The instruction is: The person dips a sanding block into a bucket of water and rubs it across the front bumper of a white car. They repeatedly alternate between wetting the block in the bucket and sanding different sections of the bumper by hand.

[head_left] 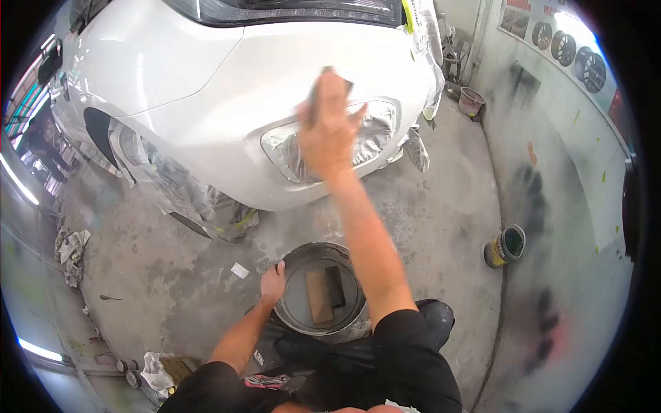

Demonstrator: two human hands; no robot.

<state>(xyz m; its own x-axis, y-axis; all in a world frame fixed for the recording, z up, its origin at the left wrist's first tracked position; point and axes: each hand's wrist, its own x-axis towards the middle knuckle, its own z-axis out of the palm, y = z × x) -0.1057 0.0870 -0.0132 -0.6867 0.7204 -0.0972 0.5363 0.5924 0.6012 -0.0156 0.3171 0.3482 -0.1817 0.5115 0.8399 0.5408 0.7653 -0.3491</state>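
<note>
My right hand (326,131), slightly blurred, presses a dark grey sanding pad (315,103) against the white car bumper (206,148). The pad's edges show beside the fingers. Just under that hand is an opening covered with silver masking film (375,134). Down by my knees, my left hand (273,281) is closed on the left rim of a round bucket (303,250). Cloudy grey water stands in the bucket, with a brown block (318,296) and a darker block (335,286) lying side by side in it.
Plastic sheeting covers the wheel (172,182). A paint can (505,246) stands by the right wall, and a small bucket (471,101) sits farther back. Crumpled paper (71,255) and a white scrap (239,270) lie on the concrete floor. A headlight (289,12) is above the bumper.
</note>
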